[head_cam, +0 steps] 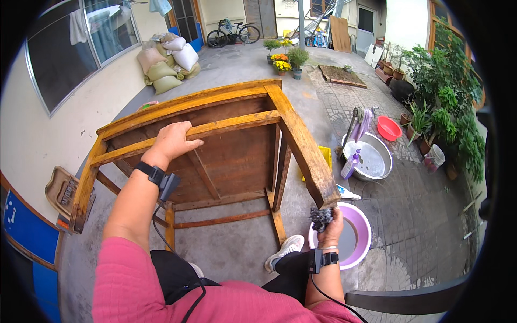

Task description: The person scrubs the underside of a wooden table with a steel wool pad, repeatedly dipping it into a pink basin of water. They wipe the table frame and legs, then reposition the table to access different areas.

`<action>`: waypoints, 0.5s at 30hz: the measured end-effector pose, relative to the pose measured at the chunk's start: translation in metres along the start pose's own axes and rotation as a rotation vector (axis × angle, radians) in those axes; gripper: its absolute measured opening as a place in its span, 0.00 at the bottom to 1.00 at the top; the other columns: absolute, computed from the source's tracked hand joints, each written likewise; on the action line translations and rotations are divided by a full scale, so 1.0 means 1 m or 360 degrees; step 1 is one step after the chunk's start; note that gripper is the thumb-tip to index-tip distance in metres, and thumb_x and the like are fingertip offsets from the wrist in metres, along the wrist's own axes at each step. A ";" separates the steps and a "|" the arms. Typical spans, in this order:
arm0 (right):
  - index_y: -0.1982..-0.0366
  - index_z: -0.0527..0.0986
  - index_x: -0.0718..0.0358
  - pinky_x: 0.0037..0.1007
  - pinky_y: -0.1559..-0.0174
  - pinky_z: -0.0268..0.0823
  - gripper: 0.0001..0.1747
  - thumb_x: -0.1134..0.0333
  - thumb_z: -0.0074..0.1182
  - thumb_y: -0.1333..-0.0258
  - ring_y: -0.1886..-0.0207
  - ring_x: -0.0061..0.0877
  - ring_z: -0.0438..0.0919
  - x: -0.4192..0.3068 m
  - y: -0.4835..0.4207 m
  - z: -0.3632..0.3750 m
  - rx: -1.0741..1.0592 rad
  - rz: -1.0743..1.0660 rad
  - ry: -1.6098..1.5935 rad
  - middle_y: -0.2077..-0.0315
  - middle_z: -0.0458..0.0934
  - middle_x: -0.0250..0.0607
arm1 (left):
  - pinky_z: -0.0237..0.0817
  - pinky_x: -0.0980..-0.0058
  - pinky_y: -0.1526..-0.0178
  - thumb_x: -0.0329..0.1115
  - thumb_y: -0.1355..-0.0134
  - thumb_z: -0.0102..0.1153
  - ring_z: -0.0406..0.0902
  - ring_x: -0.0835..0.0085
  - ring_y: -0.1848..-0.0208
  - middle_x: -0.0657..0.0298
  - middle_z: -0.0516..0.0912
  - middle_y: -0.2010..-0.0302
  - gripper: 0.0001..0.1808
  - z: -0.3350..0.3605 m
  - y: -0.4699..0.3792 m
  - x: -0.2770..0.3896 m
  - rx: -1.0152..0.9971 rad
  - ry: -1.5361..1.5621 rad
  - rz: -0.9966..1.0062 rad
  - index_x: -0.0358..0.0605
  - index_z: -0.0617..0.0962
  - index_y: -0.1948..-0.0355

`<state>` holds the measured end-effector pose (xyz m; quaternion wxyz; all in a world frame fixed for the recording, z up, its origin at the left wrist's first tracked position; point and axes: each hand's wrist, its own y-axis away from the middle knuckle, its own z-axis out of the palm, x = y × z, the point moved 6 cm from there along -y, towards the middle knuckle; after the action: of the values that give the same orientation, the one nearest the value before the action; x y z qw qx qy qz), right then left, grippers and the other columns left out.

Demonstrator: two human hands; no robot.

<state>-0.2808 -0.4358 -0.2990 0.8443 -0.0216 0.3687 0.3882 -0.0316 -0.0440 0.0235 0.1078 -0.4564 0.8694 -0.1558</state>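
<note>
A wooden table (238, 161) lies tipped over in front of me, with its brown underside and legs facing me. My left hand (173, 139) is closed over a yellow-brown wooden rail (238, 122) between two legs, its thumb along the near side. Low on the right, my right hand (333, 227) holds a dark metallic scouring pad (321, 218). The pad is at the foot end of the right table leg (309, 155); whether it presses on the wood cannot be made out. Beneath that hand stands a lilac plastic basin (364, 238) with greyish water.
Right of the table are a metal basin (387, 169), a purple pump bottle (350, 164), a white bottle (348, 192) and a red basin (389, 128). A small wooden chair (60, 189) stands left, near the wall. Filled sacks (165, 72) and flower pots (281, 66) are farther back.
</note>
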 end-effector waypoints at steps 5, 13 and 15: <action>0.50 0.77 0.68 0.33 0.54 0.76 0.19 0.64 0.43 0.33 0.59 0.30 0.83 -0.071 -0.003 0.010 -0.0150 -0.0320 0.0255 0.59 0.83 0.39 | 0.69 0.67 0.62 0.65 0.37 0.57 0.79 0.64 0.67 0.54 0.82 0.73 0.35 0.002 -0.019 -0.019 -0.0262 0.0779 -0.0170 0.36 0.81 0.70; 0.44 0.75 0.68 0.25 0.48 0.72 0.19 0.78 0.48 0.35 0.52 0.21 0.79 -0.211 0.034 0.118 -0.0640 -0.0913 0.0872 0.53 0.81 0.37 | 0.67 0.68 0.67 0.52 0.33 0.59 0.75 0.69 0.76 0.58 0.81 0.80 0.28 0.017 -0.048 -0.013 0.0374 0.1027 -0.0350 0.33 0.81 0.76; 0.46 0.74 0.67 0.25 0.48 0.71 0.16 0.77 0.47 0.34 0.53 0.21 0.79 -0.241 0.060 0.143 -0.0633 -0.1132 0.0913 0.55 0.80 0.36 | 0.66 0.69 0.68 0.49 0.34 0.60 0.73 0.72 0.76 0.59 0.79 0.81 0.26 0.016 -0.043 -0.017 0.0556 0.1194 -0.0380 0.33 0.81 0.75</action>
<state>-0.3372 -0.5013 -0.0258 0.7685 -0.4126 0.4747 0.1174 0.0155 -0.0553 0.0252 -0.1591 -0.4405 0.7499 -0.4672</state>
